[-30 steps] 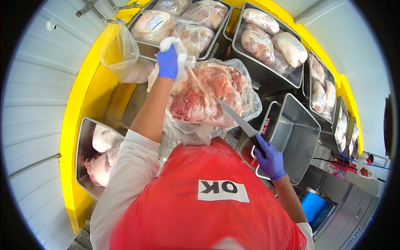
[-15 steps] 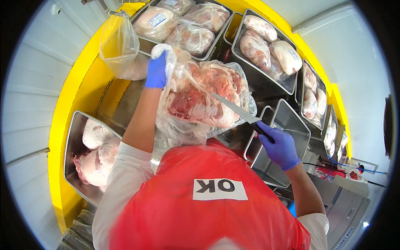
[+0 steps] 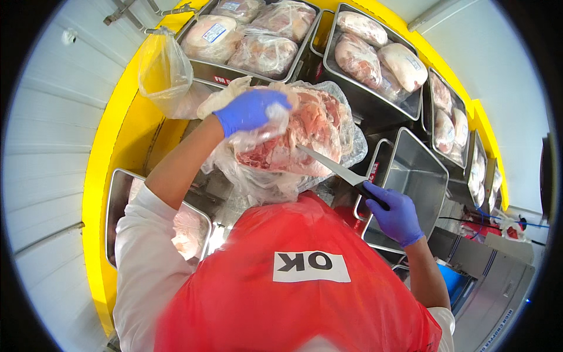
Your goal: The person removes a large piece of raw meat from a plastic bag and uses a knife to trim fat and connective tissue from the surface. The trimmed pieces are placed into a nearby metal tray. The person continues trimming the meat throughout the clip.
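A large slab of raw meat lies on opened clear plastic in front of me. My left hand, in a blue glove, is closed on a bunched piece of clear plastic over the upper left part of the meat; some of its fingertips are hidden in the plastic. My right hand, also blue-gloved, grips the black handle of a long knife. The blade points up and left, its tip at the middle of the meat.
Steel trays of bagged meat line the back and right. An empty tray is beside my right hand; another holds meat at left. A clear bag hangs upper left on pipework.
My left hand has turned and swung right over the meat with the plastic. My right hand still holds the knife, its blade a little lower on the meat.
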Demonstrator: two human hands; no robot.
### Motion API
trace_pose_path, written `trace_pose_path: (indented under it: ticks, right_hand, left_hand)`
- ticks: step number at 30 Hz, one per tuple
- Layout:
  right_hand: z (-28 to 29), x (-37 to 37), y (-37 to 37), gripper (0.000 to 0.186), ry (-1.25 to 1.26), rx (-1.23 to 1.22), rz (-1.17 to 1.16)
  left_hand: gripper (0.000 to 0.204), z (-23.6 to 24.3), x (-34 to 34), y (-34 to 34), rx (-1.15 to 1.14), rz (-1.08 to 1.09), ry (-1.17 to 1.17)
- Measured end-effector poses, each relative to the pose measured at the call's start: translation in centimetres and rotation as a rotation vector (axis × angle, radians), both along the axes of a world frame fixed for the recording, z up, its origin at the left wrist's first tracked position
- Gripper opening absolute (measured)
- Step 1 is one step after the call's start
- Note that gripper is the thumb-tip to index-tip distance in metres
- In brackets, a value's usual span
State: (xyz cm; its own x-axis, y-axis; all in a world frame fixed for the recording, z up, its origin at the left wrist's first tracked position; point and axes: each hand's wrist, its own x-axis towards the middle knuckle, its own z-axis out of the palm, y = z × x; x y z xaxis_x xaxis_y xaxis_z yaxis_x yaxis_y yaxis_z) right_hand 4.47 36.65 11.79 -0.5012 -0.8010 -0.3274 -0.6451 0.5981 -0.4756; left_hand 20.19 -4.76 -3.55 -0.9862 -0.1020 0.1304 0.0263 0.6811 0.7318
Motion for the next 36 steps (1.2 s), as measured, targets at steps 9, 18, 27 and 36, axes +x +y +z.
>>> trace_pose_path:
  ticks: [9, 18, 27, 36]
  right_hand:
    - [-0.7, 0.0, 2.2, 0.04, 0.019, -0.099, -0.024]
    - [0.2, 0.1, 3.3, 0.042, 0.069, -0.08, -0.038]
    - [1.0, 0.2, 1.1, 0.043, 0.213, -0.056, 0.093]
    - [2.0, -0.1, -0.9, 0.04, 0.29, -0.064, 0.135]
  left_hand:
    - [0.039, -1.9, -0.9, 6.2, -0.289, 0.151, -0.271]
    - [0.023, -4.6, -1.4, 6.1, -0.025, 0.501, -0.032]
    - [0.028, -5.9, -1.3, 5.0, 0.316, 0.628, 0.027]
    - [0.026, -7.2, -1.2, 4.4, 0.433, 0.63, 0.094]
